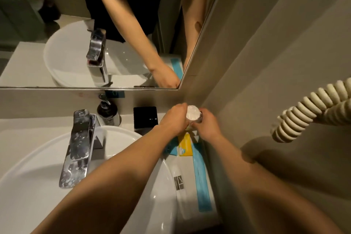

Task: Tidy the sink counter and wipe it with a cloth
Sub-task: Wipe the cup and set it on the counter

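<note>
Both hands meet at the back right corner of the sink counter (125,121). My left hand (173,119) and my right hand (208,124) each grip a side of a small glass with a white wrapped top (193,113), held just above the counter. Under my hands lie a yellow packet (185,145) and blue packets (202,176) on a white tray (185,167) along the right wall. No cloth is in view.
A white basin (121,138) fills the lower left, with a chrome faucet (77,148) over it. A dark soap pump bottle (107,109) and a black box (145,118) stand at the back. A coiled cord (311,108) hangs on the right wall. A mirror (91,24) is above.
</note>
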A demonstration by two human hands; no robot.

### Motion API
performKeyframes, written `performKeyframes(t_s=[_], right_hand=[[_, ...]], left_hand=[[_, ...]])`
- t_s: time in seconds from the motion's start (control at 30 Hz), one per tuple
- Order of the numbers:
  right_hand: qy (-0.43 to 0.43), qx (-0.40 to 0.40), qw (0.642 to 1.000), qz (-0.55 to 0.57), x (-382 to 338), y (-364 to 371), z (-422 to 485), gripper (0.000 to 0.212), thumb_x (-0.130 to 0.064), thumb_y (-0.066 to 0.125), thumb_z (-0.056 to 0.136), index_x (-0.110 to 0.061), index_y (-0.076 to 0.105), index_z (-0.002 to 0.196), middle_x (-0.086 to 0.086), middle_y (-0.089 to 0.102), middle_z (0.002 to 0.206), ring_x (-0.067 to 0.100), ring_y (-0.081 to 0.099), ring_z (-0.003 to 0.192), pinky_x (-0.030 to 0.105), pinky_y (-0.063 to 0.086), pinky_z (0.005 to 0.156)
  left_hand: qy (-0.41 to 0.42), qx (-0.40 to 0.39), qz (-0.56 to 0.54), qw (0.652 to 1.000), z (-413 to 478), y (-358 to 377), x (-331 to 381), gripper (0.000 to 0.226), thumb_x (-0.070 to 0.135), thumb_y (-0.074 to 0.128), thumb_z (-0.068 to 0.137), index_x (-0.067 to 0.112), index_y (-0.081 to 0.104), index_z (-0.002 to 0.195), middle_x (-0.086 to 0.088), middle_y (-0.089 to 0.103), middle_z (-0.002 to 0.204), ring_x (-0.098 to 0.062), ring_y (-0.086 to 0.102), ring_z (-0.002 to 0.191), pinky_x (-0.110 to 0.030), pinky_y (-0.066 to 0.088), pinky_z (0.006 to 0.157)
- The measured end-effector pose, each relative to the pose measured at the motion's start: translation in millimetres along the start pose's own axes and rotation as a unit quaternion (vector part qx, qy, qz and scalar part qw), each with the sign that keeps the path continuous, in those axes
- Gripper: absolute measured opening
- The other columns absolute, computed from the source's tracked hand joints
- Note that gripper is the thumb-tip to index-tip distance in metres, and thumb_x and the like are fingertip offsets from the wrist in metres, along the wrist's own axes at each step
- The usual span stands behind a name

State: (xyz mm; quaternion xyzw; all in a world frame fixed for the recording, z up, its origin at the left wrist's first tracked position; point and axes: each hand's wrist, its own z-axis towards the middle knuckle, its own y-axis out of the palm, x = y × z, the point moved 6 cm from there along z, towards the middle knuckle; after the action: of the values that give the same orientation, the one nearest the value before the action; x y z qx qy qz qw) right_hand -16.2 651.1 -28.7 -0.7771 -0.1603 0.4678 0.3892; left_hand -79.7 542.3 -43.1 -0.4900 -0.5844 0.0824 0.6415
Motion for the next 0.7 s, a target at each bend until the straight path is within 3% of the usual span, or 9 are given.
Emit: performKeyframes(t_s=[0.33,0.7], right_hand=[[-0.001,-0.018,1.000,-0.011,5.8,15.2,15.0,0.032,-0.007,0.067,0.093,-0.012,0.061,0.124,0.012,0.067,0.124,0.030,0.063,0.112,0.034,0.049,0.092],[0.005,-0.025,0.999,0.042,6.5,26.2,17.7,0.042,-0.015,0.068,0.095,-0.017,0.055,0.135,0.010,0.063,0.133,0.030,0.061,0.119,0.039,0.050,0.102]], left_hand=[[-0.010,0.005,0.001,1.000,15.3,15.1,-17.2,0.031,0.018,0.072,0.089,0.013,0.060,0.117,-0.011,0.065,0.118,-0.029,0.064,0.107,-0.038,0.054,0.089],[-0.014,0.002,-0.006,1.000,17.6,18.6,-22.3,0.046,0.017,0.076,0.086,0.013,0.056,0.127,-0.013,0.062,0.126,-0.031,0.062,0.115,-0.040,0.054,0.096]])
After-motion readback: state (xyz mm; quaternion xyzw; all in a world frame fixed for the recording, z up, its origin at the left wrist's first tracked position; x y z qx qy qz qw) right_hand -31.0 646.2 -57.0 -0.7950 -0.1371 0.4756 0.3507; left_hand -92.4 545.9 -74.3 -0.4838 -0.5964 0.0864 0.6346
